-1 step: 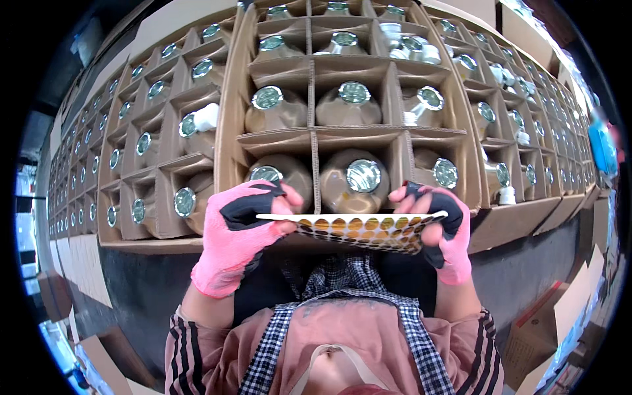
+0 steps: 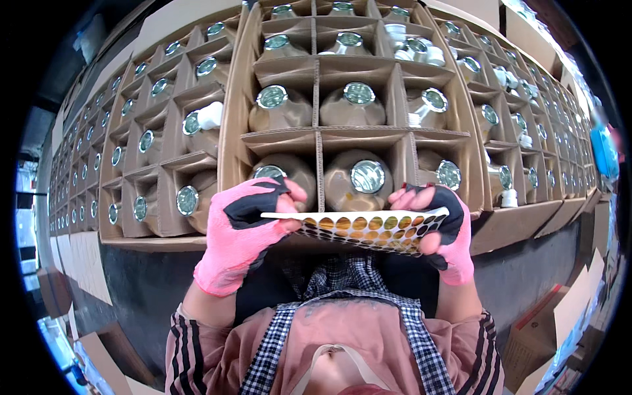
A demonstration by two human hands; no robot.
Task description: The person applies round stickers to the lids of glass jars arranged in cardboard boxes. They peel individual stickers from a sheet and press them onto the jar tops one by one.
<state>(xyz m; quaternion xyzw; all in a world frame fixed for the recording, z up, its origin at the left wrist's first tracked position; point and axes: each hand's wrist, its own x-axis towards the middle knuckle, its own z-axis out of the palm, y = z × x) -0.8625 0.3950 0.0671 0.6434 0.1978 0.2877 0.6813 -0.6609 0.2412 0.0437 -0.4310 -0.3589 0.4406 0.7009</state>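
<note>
Both my hands wear pink fingerless gloves with black patches. Between them I hold a flat sheet of round gold stickers (image 2: pixel 368 227), level and seen almost edge-on. My left hand (image 2: pixel 240 234) pinches its left end and my right hand (image 2: pixel 442 230) grips its right end. Just beyond the sheet stands an open cardboard box with dividers (image 2: pixel 318 138), each cell holding a brownish bottle with a silver sealed top. The nearest bottle (image 2: pixel 367 176) is right behind the sheet.
Many more divided boxes of the same bottles stretch left (image 2: pixel 151 171) and right (image 2: pixel 520 118) along a dark bench. A few white caps (image 2: pixel 210 115) sit on some bottles. Cardboard cartons (image 2: pixel 546 329) lie on the floor at the lower right.
</note>
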